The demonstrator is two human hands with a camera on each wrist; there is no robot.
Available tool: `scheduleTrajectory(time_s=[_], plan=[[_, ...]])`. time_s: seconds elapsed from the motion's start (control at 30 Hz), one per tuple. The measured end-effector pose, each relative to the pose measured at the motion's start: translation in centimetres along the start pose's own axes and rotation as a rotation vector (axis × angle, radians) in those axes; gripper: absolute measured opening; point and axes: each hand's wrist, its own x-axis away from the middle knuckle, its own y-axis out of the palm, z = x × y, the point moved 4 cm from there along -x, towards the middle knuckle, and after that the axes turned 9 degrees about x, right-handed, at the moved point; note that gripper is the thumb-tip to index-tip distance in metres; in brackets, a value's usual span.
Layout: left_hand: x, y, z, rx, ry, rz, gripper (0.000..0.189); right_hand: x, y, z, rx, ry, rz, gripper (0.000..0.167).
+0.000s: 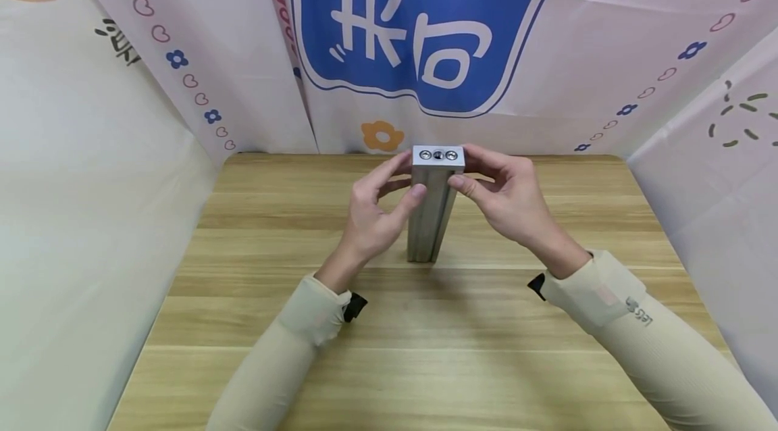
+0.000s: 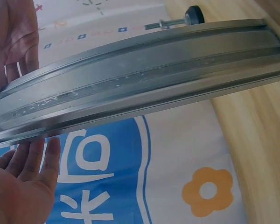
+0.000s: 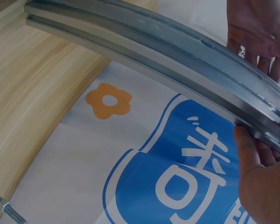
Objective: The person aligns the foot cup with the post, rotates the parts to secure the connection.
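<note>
An aluminium profile stands upright on the table, grooved along its sides. Three round fittings or holes sit in a row in its top end. On the left side near the top, my left hand holds it between the thumb in front and fingers behind. Opposite, my right hand pinches the upper right edge, thumb on the near face. In the left wrist view, a levelling foot with a black base and threaded rod appears beyond the profile; the head view does not show it.
A wooden table carries the profile. Printed cloth hangs behind the back edge, with more white cloth at the sides. A threaded rod with a nut enters the corner of the right wrist view.
</note>
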Motion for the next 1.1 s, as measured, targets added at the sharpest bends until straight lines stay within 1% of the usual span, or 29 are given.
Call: scheduleTrajectory(time_s=[0.2, 0.43, 0.57, 0.8, 1.1], plan=[[-0.6, -0.1, 0.5, 0.023, -0.010, 0.003, 0.049, 0.1, 0.0, -0.1, 0.003, -0.007, -0.005, 0.048], [-1.1, -0.2, 0.9, 0.059, -0.027, 0.007, 0.048, 0.0, 0.0, 0.0, -0.014, 0.021, 0.000, 0.049], [-1.4, -0.2, 1.0, 0.057, -0.033, 0.005, 0.045, 0.0, 0.0, 0.1, -0.005, 0.019, 0.004, 0.049], [-1.7, -0.2, 0.8, 0.039, -0.066, -0.003, 0.040, 0.0, 0.0, 0.2, 0.006, -0.004, 0.001, 0.047], [-2.0, 0.1, 0.7, 0.042, -0.056, -0.009, 0.033, 0.1, -0.1, 0.4, 0.019, -0.021, 0.004, 0.049]])
